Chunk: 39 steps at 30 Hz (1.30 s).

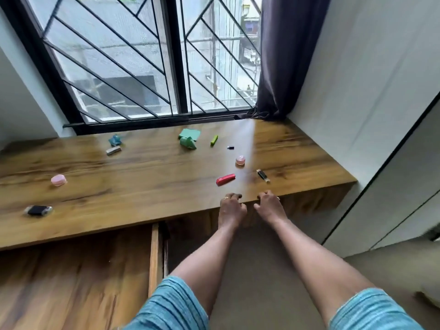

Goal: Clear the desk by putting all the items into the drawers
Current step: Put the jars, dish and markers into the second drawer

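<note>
Fingers (pixel 234 196) on desk edge (pixel 190 211), red case (pixel 225 179) — beyond

Jar (pixel 240 160) behind stapler (pixel 225 179), perhaps; both on desk (pixel 142 177).

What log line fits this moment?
left hand: grips desk edge | right hand: grips desk edge | drawer: open, left of hands | red case: on desk, nearest hands

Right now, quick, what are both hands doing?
Left hand: fingers curled over the desk edge.
Right hand: also curled over the desk edge.
</note>
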Motion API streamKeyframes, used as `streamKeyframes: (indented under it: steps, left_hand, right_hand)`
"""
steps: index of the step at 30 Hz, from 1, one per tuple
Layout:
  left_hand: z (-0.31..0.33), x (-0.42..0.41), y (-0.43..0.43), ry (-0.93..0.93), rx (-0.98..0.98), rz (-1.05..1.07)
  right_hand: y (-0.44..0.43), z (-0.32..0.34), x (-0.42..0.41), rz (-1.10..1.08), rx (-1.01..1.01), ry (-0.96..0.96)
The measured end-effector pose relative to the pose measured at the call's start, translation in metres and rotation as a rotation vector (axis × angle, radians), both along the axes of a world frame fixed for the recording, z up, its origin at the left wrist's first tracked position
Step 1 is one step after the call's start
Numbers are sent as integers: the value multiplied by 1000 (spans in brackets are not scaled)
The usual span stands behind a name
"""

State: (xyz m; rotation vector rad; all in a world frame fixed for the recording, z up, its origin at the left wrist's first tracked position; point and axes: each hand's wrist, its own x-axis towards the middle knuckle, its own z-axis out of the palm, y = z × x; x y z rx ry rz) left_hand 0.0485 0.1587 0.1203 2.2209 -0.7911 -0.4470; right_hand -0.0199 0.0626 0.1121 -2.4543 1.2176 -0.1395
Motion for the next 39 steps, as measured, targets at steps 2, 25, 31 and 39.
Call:
streamKeyframes:
  steps: [2, 25, 31, 39]
  left_hand:
    - [-4, 10, -16, -4, 15, -16]
    - [-29, 75, -7, -136, 76, 36]
    - [-18, 92, 87, -186, 91, 205]
    - [2, 126, 228, -170, 141, 518]
  right_hand:
    - [-22, -5, 10, -12, 10, 1]
    - [-51, -39, 84, -74, -175, -120]
    - [25, -28, 105, 118, -180, -200]
    - [146, -9, 149, 329, -23, -266]
